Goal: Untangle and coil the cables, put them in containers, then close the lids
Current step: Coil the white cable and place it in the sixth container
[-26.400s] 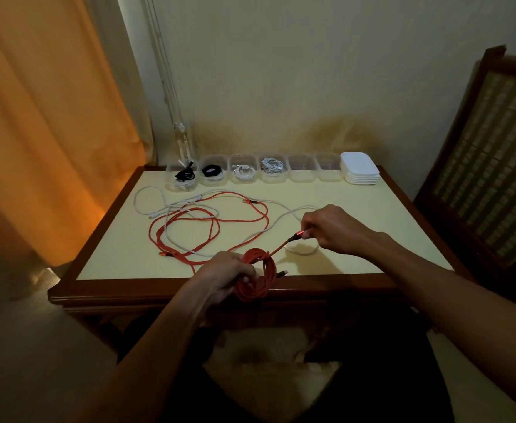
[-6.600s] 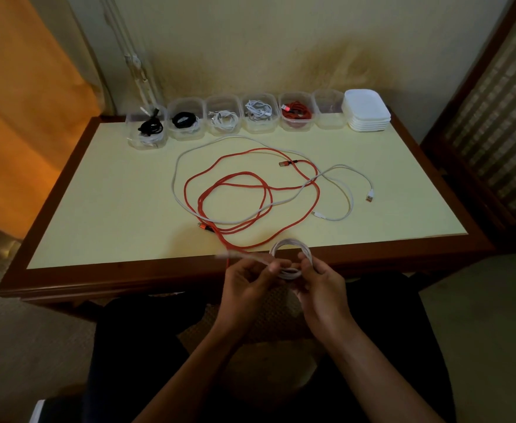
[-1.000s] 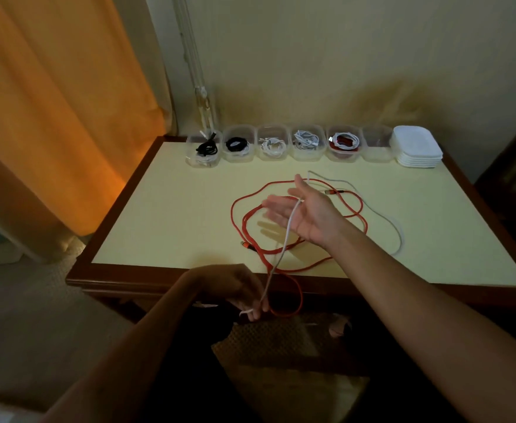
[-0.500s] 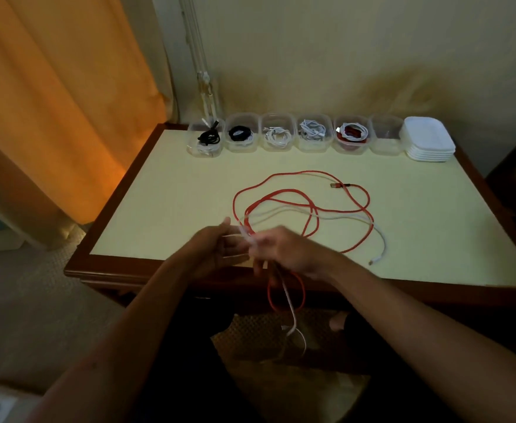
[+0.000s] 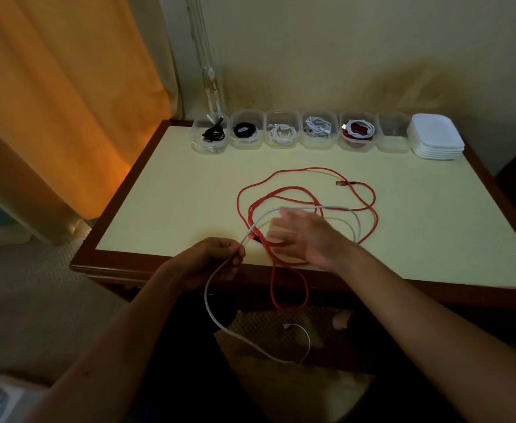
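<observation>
Left hand [image 5: 212, 259] has its fingers [image 5: 235, 254] curled round the white cable [image 5: 311, 207], pinching it right at the near edge of the worktop [image 5: 174, 193]. From that grip the cable drops down off the edge in a big loop over the person's lap, and its small plug end [image 5: 286, 325] dangles there, near the lowest part of the hanging red loop. Going the other way, it runs up onto the worktop, passes under or past the right hand, and curves round on the far right side.

Right hand [image 5: 305, 236] is blurry, fingers spread out flat and loose, not holding anything as far as I can see. It hovers over the tangle; can't tell if it's touching the cables.

The red cable [image 5: 311, 170] is sprawled in several loose loops mid-worktop, tangled with the white one, and one loop of it hangs over the front edge. One of its plugs [image 5: 340, 183] lies on the far right part.

Along the back edge there's a row of six clear containers [image 5: 321, 141], all lidless. Five have coiled cables in them already, the sixth container [image 5: 394, 137] looks empty. Just right of it sits a stack of white lids [image 5: 437, 138].
</observation>
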Motion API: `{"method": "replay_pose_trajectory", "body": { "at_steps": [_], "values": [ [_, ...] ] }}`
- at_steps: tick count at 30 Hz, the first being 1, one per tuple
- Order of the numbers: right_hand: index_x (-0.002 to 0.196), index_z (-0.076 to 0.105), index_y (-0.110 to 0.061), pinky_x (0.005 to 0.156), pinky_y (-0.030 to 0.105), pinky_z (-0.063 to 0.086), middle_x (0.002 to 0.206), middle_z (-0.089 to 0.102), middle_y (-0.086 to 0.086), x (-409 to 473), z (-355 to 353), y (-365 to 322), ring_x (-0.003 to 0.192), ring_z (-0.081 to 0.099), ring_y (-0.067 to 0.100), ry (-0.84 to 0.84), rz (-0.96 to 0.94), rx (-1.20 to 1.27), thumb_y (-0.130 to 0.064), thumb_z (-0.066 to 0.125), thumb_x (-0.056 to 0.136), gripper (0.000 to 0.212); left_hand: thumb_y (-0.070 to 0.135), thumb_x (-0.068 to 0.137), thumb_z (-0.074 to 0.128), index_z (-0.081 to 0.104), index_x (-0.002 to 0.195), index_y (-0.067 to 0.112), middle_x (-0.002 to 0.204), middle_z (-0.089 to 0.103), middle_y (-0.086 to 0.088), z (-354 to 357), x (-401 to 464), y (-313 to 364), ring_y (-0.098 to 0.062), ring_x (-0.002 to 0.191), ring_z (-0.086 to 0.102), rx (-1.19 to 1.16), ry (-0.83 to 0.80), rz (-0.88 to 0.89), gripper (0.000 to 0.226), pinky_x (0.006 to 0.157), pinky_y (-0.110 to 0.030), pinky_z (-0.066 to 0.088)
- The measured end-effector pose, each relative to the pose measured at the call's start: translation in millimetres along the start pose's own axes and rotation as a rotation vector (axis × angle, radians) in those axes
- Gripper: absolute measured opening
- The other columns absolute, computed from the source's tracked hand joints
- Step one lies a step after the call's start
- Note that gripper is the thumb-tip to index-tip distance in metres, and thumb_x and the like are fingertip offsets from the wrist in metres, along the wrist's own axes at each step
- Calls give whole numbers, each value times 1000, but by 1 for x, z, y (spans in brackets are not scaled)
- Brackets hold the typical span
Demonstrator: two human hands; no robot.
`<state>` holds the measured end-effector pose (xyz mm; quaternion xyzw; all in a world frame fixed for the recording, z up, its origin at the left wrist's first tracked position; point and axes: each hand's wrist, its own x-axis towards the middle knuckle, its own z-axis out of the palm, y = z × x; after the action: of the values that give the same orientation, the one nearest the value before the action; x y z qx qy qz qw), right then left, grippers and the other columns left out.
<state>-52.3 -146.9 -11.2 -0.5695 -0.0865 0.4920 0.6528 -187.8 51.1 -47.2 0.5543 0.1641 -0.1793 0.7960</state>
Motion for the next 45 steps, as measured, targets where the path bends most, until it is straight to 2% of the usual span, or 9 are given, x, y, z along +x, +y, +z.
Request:
{"method": "replay_pose_trajectory", "body": {
  "at_steps": [7,13,17,19,22,30,34,38,45],
  "values": [
    [121,52,-1,86,46,58,105,71,20,13,-14,-20,90,72,28,410,-131,612,-14,41,105,23,7,96,47,72,89,5,73,59,-13,-10,-4,-11,-23,72,59,243,-66,-104,26,73,-31,50],
    [120,61,0,49,24,38,60,43,0,-3,-7,-13,51,38,10,336,-113,25,-10,45,100,28,3,95,52,67,108,0,99,68,-21,-4,-3,-8,-31,90,67,298,112,-52,21,80,-33,57],
    [110,68,1,46,25,21,58,33,-3,-12,-3,-19,49,26,10,95,-96,-381,-16,47,101,28,3,95,56,65,109,11,99,71,-9,12,6,-1,-27,97,69,339,638,437,19,74,-30,59],
    [105,71,0,44,24,18,58,32,-4,-18,-1,-23,48,23,10,-55,-48,-514,-18,48,101,30,9,97,56,63,121,12,115,68,-3,16,12,5,-16,107,64,568,671,570,26,85,-29,56],
    [101,72,-3,44,24,16,58,29,-4,-22,1,-28,49,19,11,-185,-34,-544,-20,45,103,33,13,101,49,65,123,7,121,67,-2,28,16,12,-10,111,62,666,527,607,28,96,-28,50],
    [99,72,-4,45,18,29,63,36,10,-22,-10,-22,48,32,6,81,-436,-712,-14,47,104,27,19,107,29,63,111,1,63,44,-5,64,4,14,-16,54,46,-18,13,304,39,63,-32,49],
    [97,71,-1,47,13,32,53,46,-13,-24,-17,-10,47,38,0,133,-509,-761,-9,47,102,26,15,97,45,61,117,7,74,53,-5,66,5,10,-20,67,54,-51,-181,266,27,74,-43,48],
    [92,70,-6,45,16,31,57,43,-3,-21,-23,-8,46,36,1,268,-528,-594,-9,44,103,28,5,96,44,53,116,4,111,65,-16,72,9,7,-32,104,65,-81,-356,253,22,88,-44,52],
    [89,69,-9,47,13,35,58,51,-2,-19,-26,2,45,45,0,316,-536,-687,-9,47,101,25,16,92,52,53,99,5,90,68,-3,85,22,14,-20,95,68,-393,-93,403,13,96,-36,52]
  ]
}}
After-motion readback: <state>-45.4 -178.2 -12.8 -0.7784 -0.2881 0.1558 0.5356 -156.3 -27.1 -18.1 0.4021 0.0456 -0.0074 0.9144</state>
